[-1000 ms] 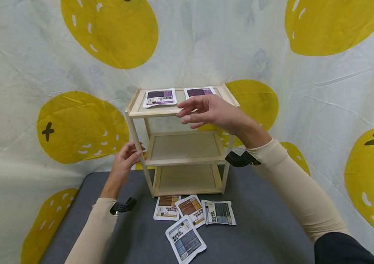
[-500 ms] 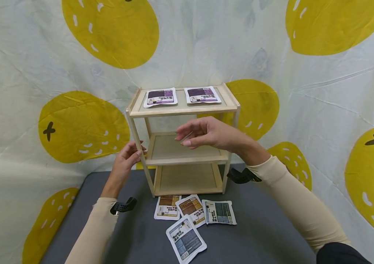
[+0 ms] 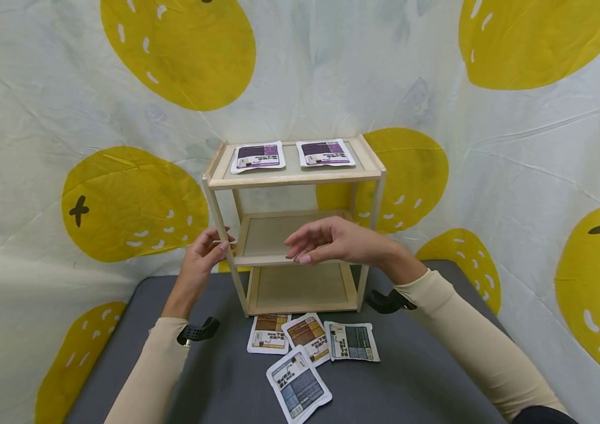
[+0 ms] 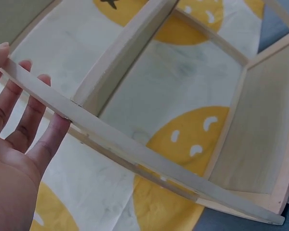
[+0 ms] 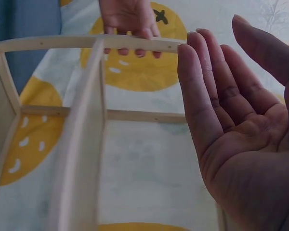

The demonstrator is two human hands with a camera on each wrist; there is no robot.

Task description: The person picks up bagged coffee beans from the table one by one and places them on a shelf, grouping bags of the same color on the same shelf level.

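A three-tier wooden shelf (image 3: 293, 259) stands on the grey table. My left hand (image 3: 204, 256) holds its front left post (image 4: 135, 139), thumb on one side and fingertips on the other. In front of the middle tier my right hand (image 3: 344, 244) hovers with nothing in it; the right wrist view shows its palm and loosely bent fingers (image 5: 216, 82). On the top tier lie two white packets with purple labels, a left one (image 3: 258, 156) and a right one (image 3: 325, 153), side by side.
In front of the shelf, on the table (image 3: 405, 383), lie two brown-labelled packets, one at left (image 3: 268, 335) and one in the middle (image 3: 307, 334). A blue-grey packet (image 3: 300, 386) overlaps the middle one; a green-grey packet (image 3: 352, 341) lies right. A lemon-patterned cloth (image 3: 331, 70) hangs behind.
My right hand has come down from the top tier to the middle tier's height, uncovering the right purple packet. The left hand stays on the post.
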